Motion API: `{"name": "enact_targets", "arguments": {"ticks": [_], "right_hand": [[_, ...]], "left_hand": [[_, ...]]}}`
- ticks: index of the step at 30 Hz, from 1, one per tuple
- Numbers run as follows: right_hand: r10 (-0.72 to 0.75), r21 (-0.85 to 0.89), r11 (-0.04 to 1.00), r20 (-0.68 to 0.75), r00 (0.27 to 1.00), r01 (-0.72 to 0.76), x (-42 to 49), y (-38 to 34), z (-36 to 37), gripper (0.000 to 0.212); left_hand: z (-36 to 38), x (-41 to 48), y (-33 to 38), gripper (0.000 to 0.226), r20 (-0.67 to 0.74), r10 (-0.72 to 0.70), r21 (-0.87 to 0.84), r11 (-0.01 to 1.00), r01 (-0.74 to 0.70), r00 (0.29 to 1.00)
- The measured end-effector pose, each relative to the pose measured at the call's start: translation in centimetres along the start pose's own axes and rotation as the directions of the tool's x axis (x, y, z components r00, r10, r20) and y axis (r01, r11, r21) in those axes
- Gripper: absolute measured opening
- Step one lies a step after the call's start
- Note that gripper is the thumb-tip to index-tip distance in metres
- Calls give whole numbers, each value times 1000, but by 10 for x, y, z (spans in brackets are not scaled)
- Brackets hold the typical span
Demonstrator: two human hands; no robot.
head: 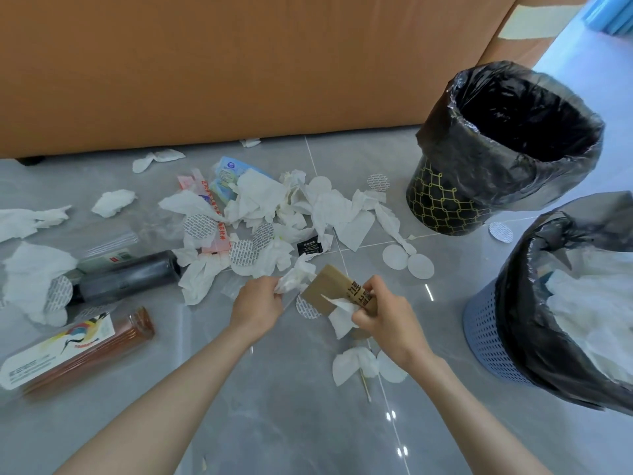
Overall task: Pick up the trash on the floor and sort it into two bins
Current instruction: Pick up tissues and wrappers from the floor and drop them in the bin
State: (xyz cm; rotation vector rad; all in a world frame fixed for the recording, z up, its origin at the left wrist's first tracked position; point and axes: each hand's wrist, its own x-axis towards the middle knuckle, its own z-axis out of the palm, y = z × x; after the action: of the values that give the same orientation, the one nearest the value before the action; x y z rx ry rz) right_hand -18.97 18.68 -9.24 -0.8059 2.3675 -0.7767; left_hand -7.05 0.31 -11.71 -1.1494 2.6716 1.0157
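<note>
- As both hands hold trash just above the floor (291,406), the step in hand looks like the end of a pick-up; sorting of this load is not yet done.
- Left hand (257,305): fingers (274,286) curled, pinching a crumpled tissue wad (295,277) at its near edge, w/ the wad sticking out away from the person.
- Right hand (383,317): thumb & fingers pinch the printed end of a brown cardboard piece (329,287), w/ a white tissue sheet (340,318) caught in the same grip, hanging below the card.
- Card sits between the 2 hands, centre of view, close to the wad; can't tell if they touch.
- Card's long axis: approx left-right, tilted; plain end points left & away, toward the left hand, printed end in the right hand. Face is up toward the camera.
- Bins are both to the right: blue bin (486,334) near, already w/ white tissue inside; black bin (442,200) farther, inside dark, contents not readable.
- Next move, prob.: split card from tissue sheet, since one grip holds 2 kinds; tissue to the blue bin, card likely to the black one.
- Plenty left on the floor: tissues, round seals, a black bottle (126,274), a brown pack (85,351). Task is far from over.
</note>
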Motion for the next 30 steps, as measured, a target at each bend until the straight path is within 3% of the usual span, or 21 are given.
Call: {"name": "enact_targets", "arguments": {"ticks": [7, 9, 12, 17, 19, 21, 23, 25, 27, 30], "right_hand": [[96, 305, 952, -241, 966, -19, -25, -26, -67, 17], [96, 322, 947, -314, 944, 11, -32, -33, -89, 15], [103, 331, 942, -427, 898, 49, -48, -39, -125, 14], [82, 314, 941, -576, 814, 127, -77, -44, -179, 20], [57, 228, 967, -633, 772, 115, -96, -33, -202, 22], [15, 61, 997, -687, 726, 37, -113, -18, -222, 24], [-59, -166, 981, -748, 661, -100, -123, 1, -234, 26], [-73, -285, 928, -768, 636, -239, -129, 22, -239, 24], [-31, -354, 871, -732, 681, -341, -127, 41, -235, 22], [84, -455, 792, -578, 812, -407, -124, 62, -223, 27]], "left_hand": [[-62, -7, 70, 21, 27, 67, -12, 998, -67, 997], [-78, -12, 94, 6, 23, 104, -39, 994, -103, 994], [-97, -25, 135, 15, 28, 158, -39, 987, -157, 987], [-116, -43, 198, 3, 77, 276, -33, 961, -274, 958], [-115, -50, 227, 18, 80, 305, -83, 951, -299, 949], [-110, -59, 251, 17, 92, 336, -135, 937, -322, 938], [-101, -67, 268, 20, 108, 354, -202, 923, -328, 929], [-90, -77, 280, 24, 125, 378, -239, 909, -342, 917], [-81, -84, 284, 23, 135, 404, -247, 898, -364, 905], [-74, -92, 285, 22, 136, 421, -218, 896, -387, 897]]}}
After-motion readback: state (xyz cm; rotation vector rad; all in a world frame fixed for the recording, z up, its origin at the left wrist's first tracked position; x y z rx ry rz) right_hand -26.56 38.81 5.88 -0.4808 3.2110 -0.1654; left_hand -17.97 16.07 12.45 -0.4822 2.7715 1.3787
